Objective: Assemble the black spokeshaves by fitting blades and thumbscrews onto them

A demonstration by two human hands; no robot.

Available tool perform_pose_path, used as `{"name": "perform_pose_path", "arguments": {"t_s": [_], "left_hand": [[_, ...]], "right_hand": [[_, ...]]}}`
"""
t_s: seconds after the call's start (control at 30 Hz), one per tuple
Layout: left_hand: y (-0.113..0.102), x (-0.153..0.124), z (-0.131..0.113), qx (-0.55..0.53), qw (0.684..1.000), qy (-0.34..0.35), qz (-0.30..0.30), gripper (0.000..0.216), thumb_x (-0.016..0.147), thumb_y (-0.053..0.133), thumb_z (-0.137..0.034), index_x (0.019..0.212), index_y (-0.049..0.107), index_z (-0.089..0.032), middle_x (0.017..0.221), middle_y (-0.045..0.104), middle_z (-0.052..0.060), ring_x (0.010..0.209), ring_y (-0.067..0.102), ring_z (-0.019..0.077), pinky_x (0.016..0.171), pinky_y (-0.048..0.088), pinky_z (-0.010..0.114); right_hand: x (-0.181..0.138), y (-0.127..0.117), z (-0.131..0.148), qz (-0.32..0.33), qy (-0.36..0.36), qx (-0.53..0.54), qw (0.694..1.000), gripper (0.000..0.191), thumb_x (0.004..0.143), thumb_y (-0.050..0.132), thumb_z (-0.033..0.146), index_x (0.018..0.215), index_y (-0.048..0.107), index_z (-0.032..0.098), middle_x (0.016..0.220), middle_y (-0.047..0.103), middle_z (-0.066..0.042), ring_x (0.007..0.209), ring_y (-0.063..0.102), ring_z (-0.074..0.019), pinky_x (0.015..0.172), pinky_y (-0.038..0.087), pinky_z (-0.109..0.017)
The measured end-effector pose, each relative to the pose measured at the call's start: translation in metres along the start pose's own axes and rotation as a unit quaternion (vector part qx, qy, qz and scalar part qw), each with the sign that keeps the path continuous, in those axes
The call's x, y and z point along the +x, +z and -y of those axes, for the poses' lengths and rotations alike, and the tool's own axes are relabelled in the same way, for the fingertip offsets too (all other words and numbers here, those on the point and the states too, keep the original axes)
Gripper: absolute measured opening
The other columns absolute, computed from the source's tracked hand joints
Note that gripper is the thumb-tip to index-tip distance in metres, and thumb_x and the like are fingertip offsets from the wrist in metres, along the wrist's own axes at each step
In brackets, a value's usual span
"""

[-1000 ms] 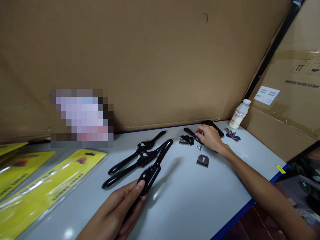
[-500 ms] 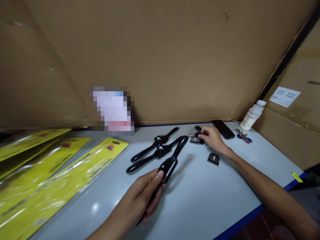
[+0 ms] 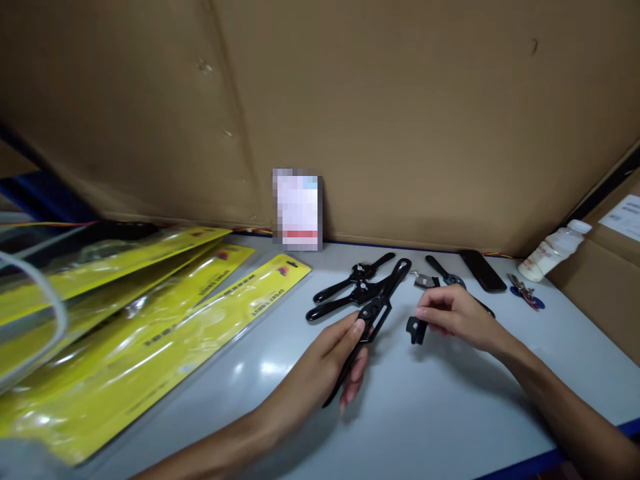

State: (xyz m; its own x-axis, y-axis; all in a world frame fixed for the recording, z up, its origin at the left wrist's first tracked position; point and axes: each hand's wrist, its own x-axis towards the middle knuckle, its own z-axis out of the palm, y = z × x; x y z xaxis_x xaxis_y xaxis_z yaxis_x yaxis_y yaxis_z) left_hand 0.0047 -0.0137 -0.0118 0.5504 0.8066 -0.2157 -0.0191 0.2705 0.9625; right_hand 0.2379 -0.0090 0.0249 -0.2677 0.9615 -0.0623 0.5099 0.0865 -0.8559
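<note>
Black tool [image 3: 375,307] in our left hand [image 3: 336,347], small black plate [image 3: 416,330] in our right hand [image 3: 463,317] — the two apart.
Nearest us, our left hand wraps the tool's near handle, thumb on its middle, over the grey table [image 3: 435,420]; to the right, our right fingertips pinch the plate by its far end. We judge that the plate could drop if so small a pinch slips, and that the tool could knock the two more black tools [image 3: 357,294] just beyond if our left wrist turns. On the left, yellow packs [image 3: 165,373] carry black lettering — too blurred for us to read surely. Farther right, the bottle's [image 3: 553,253] reddish print is too small; the card [image 3: 299,210] against the far cardboard wall [image 3: 380,133] is masked.
</note>
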Motion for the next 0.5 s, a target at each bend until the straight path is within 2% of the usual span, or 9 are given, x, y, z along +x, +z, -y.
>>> {"name": "perform_pose_path", "arguments": {"t_s": [0.03,0.07,0.1,0.2,0.3,0.37,0.5], "left_hand": [[-0.001,0.0,0.0,-0.006,1.0,-0.002,-0.005,0.057,0.079,0.059,-0.078,0.076,0.044,-0.023,0.05,0.049,-0.01,0.038,0.045,0.0074,0.034,0.037,0.016],[-0.001,0.0,-0.001,-0.01,1.0,-0.007,-0.012,0.057,0.079,0.06,-0.078,0.076,0.045,-0.023,0.051,0.049,-0.01,0.038,0.045,0.0073,0.034,0.037,0.017],[-0.002,-0.001,-0.001,-0.012,1.0,-0.013,-0.019,0.058,0.078,0.061,-0.079,0.075,0.045,-0.023,0.05,0.049,-0.01,0.038,0.043,0.0073,0.033,0.036,0.017],[-0.003,-0.002,-0.003,-0.007,0.999,-0.021,-0.029,0.062,0.073,0.064,-0.082,0.072,0.047,-0.022,0.049,0.047,-0.01,0.038,0.041,0.0073,0.032,0.035,0.018],[-0.002,-0.003,-0.004,-0.007,0.999,-0.038,-0.034,0.064,0.068,0.067,-0.083,0.072,0.048,-0.022,0.05,0.048,-0.009,0.038,0.041,0.0076,0.031,0.033,0.018],[-0.002,-0.003,-0.005,-0.007,0.998,-0.045,-0.037,0.064,0.067,0.067,-0.084,0.073,0.047,-0.023,0.05,0.048,-0.009,0.038,0.041,0.008,0.031,0.032,0.018],[0.0,-0.003,-0.008,0.005,0.998,-0.04,-0.042,0.063,0.069,0.066,-0.083,0.077,0.049,-0.023,0.052,0.049,-0.009,0.039,0.04,0.007,0.035,0.033,0.018]], "right_hand": [[0.004,0.0,-0.007,0.021,0.007,-0.03,0.999,0.024,0.09,0.063,0.031,0.07,0.065,0.018,0.056,0.056,0.003,0.048,0.046,-0.0079,0.048,0.035,-0.022],[0.007,0.0,-0.014,0.013,0.009,-0.07,0.997,0.025,0.091,0.06,0.026,0.069,0.065,0.017,0.057,0.059,0.002,0.048,0.047,-0.0078,0.048,0.036,-0.022],[0.011,-0.001,-0.02,-0.005,0.006,-0.123,0.992,0.025,0.092,0.059,0.023,0.069,0.065,0.017,0.059,0.061,0.002,0.048,0.049,-0.008,0.05,0.038,-0.022],[0.019,-0.007,-0.033,-0.056,0.014,-0.181,0.982,0.015,0.093,0.062,0.022,0.082,0.072,0.017,0.064,0.066,0.001,0.056,0.057,-0.0114,0.058,0.044,-0.024],[0.021,-0.019,-0.037,-0.142,0.016,-0.245,0.959,0.013,0.094,0.062,0.024,0.099,0.073,0.018,0.088,0.072,-0.006,0.079,0.064,-0.0189,0.074,0.048,-0.032],[0.022,-0.027,-0.039,-0.174,0.015,-0.29,0.941,0.017,0.091,0.067,0.023,0.107,0.073,0.019,0.107,0.07,-0.01,0.099,0.063,-0.0251,0.086,0.047,-0.039],[0.026,-0.033,-0.045,-0.152,0.004,-0.34,0.928,0.026,0.085,0.076,0.026,0.111,0.072,0.02,0.117,0.067,-0.011,0.115,0.056,-0.0296,0.098,0.043,-0.044]]}}
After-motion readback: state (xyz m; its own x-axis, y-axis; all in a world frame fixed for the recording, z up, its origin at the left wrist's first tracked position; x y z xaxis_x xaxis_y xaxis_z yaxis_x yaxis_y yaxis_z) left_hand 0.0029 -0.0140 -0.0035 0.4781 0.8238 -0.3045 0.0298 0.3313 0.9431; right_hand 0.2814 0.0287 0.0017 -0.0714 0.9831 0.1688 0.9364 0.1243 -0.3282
